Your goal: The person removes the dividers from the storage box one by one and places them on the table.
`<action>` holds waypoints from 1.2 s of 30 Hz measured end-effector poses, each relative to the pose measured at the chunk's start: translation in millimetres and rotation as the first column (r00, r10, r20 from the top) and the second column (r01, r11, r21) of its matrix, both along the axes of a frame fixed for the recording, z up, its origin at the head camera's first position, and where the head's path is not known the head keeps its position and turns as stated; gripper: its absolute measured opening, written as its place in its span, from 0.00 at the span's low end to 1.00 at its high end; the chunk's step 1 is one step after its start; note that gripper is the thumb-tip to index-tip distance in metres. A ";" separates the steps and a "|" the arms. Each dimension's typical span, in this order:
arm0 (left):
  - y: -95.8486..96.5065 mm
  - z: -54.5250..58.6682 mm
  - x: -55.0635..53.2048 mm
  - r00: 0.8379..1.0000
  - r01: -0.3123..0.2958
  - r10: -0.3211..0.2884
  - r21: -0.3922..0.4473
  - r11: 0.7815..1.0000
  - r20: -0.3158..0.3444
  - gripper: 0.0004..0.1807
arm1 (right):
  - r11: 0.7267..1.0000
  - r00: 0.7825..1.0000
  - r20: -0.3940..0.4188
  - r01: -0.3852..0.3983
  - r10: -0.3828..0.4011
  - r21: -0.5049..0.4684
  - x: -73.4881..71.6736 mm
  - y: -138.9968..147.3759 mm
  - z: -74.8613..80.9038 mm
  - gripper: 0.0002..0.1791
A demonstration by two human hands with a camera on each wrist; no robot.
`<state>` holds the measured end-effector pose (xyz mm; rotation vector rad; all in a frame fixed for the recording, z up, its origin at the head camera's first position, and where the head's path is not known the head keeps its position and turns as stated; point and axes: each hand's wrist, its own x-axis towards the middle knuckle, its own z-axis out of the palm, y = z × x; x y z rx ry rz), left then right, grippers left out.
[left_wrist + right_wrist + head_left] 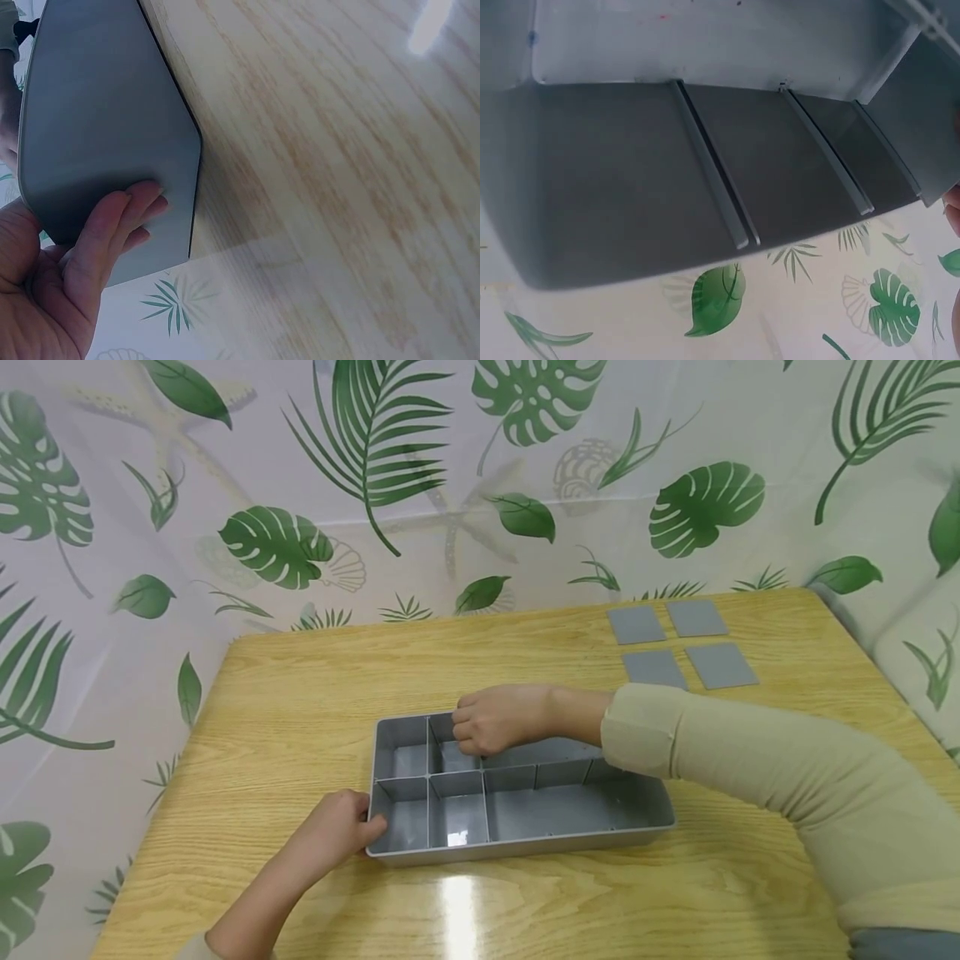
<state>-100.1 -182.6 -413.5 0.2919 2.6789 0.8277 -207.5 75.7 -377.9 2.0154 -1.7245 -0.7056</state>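
Observation:
A grey plastic organizer box lies on the table, split by thin dividers into several compartments. My left hand grips its front left corner, the thumb over the rim. In the left wrist view the fingers press the outside of the box wall. At the back wall my right hand pinches the top of a grey divider, which stands across the back row. Only a bit of the fingers shows at the edge of the right wrist view. The divider's top is hidden under the hand.
Several flat grey square panels lie at the back right of the wooden table. Behind the table hangs a leaf-patterned cloth. Vertical slots line the inside of the box's back wall.

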 end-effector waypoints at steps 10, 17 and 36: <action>0.0 -0.1 0.3 1.000 -0.002 0.002 0.002 1.000 -0.005 0.15 | 0.999 0.999 0.038 -0.015 0.016 -0.039 -1.7 3.8 6.0 0.03; 0.0 0.3 -0.5 1.000 -0.001 0.001 -0.011 1.000 -0.009 0.16 | 0.995 0.997 0.057 -0.049 0.053 -0.085 -4.1 6.2 10.6 0.03; 0.5 4.1 0.6 1.000 -0.002 0.002 -0.011 1.000 0.013 0.15 | 0.998 0.984 0.176 -0.009 0.020 -0.064 -5.6 6.7 20.2 0.04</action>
